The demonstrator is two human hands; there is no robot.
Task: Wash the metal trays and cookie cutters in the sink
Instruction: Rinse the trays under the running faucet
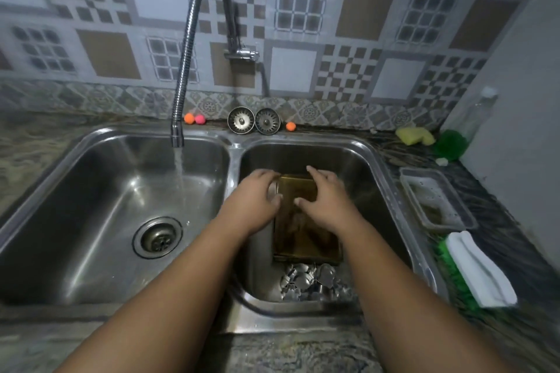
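Note:
A brass-coloured metal tray [306, 236] lies in the right basin of the steel double sink [391, 191]. A heap of several shiny cookie cutters [312, 281] sits just in front of it, at the basin's near end. My left hand [253, 195] curls its fingers and thumb round the tray's far left rim. My right hand [325, 198] hovers or rests with spread fingers over the tray's far right part. My forearms hide parts of the tray's sides.
The flexible faucet [181, 85] runs water into the left basin with its drain [157, 238]. Two strainers [254, 120] and small coloured balls line the back ledge. On the right counter are a second metal tray [436, 200], a green brush [475, 269], a yellow sponge [415, 135] and a bottle [481, 112].

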